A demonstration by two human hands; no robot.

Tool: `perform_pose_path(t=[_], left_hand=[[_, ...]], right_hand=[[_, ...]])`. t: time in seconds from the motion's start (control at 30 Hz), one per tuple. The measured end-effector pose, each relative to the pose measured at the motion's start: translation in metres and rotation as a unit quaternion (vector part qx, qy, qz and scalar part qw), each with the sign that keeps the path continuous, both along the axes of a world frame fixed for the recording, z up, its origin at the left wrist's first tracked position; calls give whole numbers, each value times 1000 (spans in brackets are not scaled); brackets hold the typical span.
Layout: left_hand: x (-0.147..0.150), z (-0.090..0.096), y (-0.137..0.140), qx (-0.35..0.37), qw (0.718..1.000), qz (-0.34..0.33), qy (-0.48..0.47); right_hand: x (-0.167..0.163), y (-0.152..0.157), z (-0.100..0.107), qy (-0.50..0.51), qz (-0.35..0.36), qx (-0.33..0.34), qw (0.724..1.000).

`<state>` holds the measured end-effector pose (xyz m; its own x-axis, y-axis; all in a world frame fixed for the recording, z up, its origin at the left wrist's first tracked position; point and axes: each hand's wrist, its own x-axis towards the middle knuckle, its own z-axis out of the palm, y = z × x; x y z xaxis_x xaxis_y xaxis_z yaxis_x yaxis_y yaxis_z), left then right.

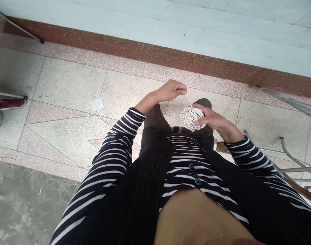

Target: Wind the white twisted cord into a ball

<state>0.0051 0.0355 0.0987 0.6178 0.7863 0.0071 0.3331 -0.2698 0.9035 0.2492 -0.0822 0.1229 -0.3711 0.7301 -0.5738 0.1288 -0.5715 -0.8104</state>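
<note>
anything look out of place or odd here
Two bits look like litter: a flat white paper-like square on the pale speckled floor tiles, and a thin white stick-like scrap on the mottled grey floor. The round ball of white, dark-flecked cord looks fine.

We see a ball of string [188,117] that looks like soft, matt cloth cord, bumpy all over. The striped shirt [117,139] is thin, smooth cloth, and the black vest [147,183] is dull cloth. We think the shiny buttons [197,181] are plastic. The trousers [155,119] look like matt cloth. Under us, the speckled floor [65,78] looks like smooth stone. The brown strip [114,49] looks smooth too. We see shiny metal bars [298,169].
</note>
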Motion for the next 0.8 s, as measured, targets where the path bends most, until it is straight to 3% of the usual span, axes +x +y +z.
perform_pose_path(t=[0.13, 0.27, 0.4, 0.57, 0.7, 0.8], left_hand=[[16, -15, -6, -114, 985, -132, -13], [28, -42, -32, -223, 966, -117, -57], [41, -58, -62, -274, 954, -61, -109], [42, -58, -83, -267, 941, -12, -209], [33, -67, -76, -237, 960, 3, -151], [25, -76, -58, -178, 978, 58, -92]], right_hand=[[-1, 1, 5, -23, -22, 73, 997], [1, 2, 7, -50, -80, 100, 991], [2, 9, 13, -9, -104, 83, 991], [3, 23, 27, 38, -120, 84, 988], [5, 30, 48, 1, -140, 151, 979], [8, 31, 68, 54, -186, 196, 961]])
